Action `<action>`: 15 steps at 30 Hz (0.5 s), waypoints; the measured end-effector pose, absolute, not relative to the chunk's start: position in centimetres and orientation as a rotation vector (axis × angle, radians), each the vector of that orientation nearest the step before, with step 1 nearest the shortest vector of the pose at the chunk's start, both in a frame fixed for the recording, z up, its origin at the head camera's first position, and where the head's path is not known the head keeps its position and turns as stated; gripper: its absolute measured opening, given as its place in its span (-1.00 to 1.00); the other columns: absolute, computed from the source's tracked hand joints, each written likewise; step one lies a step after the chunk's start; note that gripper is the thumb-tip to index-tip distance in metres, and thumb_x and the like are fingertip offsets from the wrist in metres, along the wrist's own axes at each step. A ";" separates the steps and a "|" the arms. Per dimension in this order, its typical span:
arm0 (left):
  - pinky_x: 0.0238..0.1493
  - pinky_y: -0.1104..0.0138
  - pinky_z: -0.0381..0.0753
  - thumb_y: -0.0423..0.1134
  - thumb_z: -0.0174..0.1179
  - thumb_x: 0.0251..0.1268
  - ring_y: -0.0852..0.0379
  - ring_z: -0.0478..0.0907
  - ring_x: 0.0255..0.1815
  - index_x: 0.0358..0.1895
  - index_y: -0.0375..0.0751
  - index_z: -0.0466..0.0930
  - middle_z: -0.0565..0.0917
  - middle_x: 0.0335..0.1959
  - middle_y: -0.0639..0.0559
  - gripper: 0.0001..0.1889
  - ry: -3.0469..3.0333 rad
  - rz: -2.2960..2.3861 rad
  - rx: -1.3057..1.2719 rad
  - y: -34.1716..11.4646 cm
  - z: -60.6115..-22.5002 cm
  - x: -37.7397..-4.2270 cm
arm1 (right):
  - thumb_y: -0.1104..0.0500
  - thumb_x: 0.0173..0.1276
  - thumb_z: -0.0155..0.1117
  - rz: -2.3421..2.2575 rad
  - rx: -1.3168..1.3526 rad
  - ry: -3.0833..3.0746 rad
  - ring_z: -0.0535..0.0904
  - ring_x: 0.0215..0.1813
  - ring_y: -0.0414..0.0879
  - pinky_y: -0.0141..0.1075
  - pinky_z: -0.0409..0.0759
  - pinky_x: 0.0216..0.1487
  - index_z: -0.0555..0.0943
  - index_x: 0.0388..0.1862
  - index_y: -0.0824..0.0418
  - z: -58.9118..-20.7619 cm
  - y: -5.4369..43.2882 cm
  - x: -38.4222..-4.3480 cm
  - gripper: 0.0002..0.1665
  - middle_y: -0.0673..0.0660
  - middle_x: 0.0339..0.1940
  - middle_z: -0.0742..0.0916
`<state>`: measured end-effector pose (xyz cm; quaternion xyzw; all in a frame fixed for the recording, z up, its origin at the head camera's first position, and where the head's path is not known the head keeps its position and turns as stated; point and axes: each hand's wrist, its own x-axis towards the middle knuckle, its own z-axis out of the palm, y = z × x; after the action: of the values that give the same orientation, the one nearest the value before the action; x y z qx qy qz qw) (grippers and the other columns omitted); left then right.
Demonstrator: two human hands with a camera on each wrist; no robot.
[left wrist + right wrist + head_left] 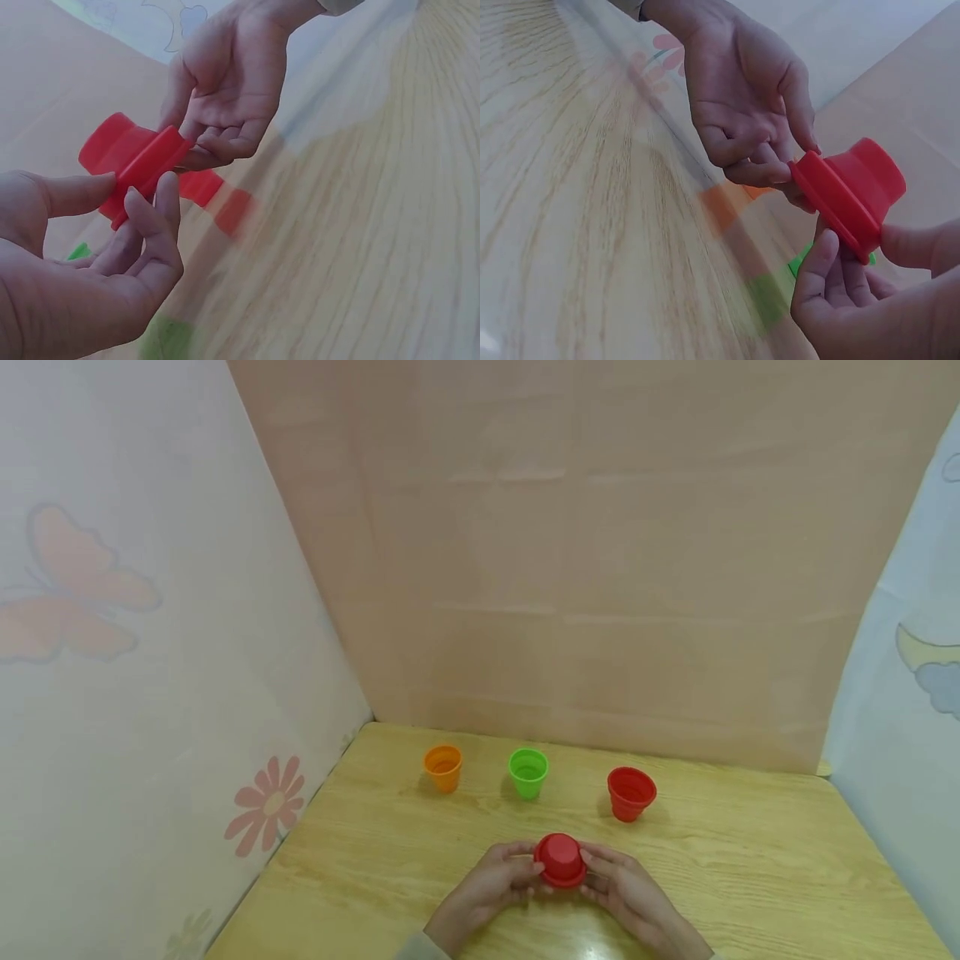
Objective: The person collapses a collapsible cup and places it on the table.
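Observation:
Both hands hold a small red collapsible cup [561,858] above the front middle of the wooden table. Its narrow base faces up toward the head camera, and its wide rim is turned down. The left hand [487,887] pinches the cup's left side between thumb and fingers. On the opposite side, the right hand [633,893] pinches it the same way. The left wrist view shows the stepped wall of the red cup [135,161], with fingertips at the rim. Seen from the right wrist, the red cup [851,195] looks short, its rings partly folded together.
Behind the hands, an orange cup [443,768], a green cup [528,774] and a second red cup [631,793] stand upright in a row on the table [360,843]. A brown sheet [600,568] rises at the back, with pale printed walls at both sides.

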<state>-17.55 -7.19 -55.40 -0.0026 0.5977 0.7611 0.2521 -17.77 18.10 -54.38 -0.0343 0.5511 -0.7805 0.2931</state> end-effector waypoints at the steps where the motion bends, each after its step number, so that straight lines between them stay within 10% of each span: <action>1: -0.28 0.49 0.62 -0.29 0.32 0.45 0.22 0.77 -0.29 0.25 -0.26 0.62 0.85 -0.13 0.01 -0.64 1.614 2.078 -0.007 -7.2 -55.5 -17.5 | 0.06 0.68 0.12 -2.079 -0.090 1.463 0.69 0.06 -0.22 -0.33 0.67 0.18 0.58 0.41 0.11 -54.4 18.1 -17.8 -0.58 -0.12 0.09 0.80; 15: -0.26 0.45 0.65 0.05 0.15 0.59 0.22 0.76 -0.33 0.11 -0.21 0.73 0.83 -0.33 0.16 -0.60 1.555 2.068 0.072 -6.8 -55.1 -17.7 | 0.11 0.72 0.03 -2.062 -0.226 1.367 0.72 0.11 -0.25 -0.36 0.65 0.21 0.65 0.32 -0.05 -54.2 18.5 -18.0 -0.64 -0.11 0.14 0.81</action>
<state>-17.66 -6.79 -55.09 0.0266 0.5780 0.7685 0.2732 -17.98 18.48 -54.23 -0.0861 0.5208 -0.7856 0.3227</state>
